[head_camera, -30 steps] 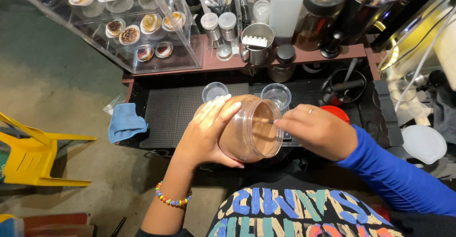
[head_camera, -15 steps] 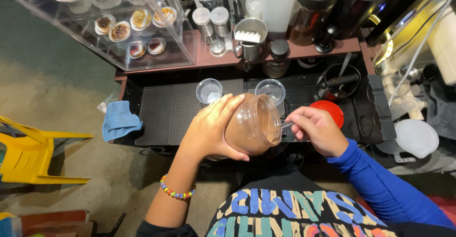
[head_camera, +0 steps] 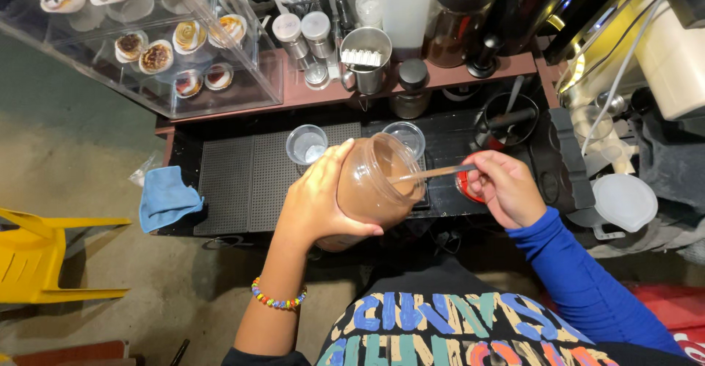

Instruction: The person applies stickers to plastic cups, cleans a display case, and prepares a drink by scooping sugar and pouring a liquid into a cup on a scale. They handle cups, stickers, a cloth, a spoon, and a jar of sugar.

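Left hand clamped on tilted brown jar | right hand, 3 o'clock, pinching spoon into jar mouth.

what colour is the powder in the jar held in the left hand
Light brown, seen through the clear plastic jar in the head view.

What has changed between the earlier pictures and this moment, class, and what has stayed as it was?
The right hand drew back from the mouth of the jar and now holds a long spoon whose tip reaches into it. The left hand tilted the jar further, its mouth toward the right. Unchanged: the left hand grips the jar, and the two clear cups and the blue cloth sit where they were.
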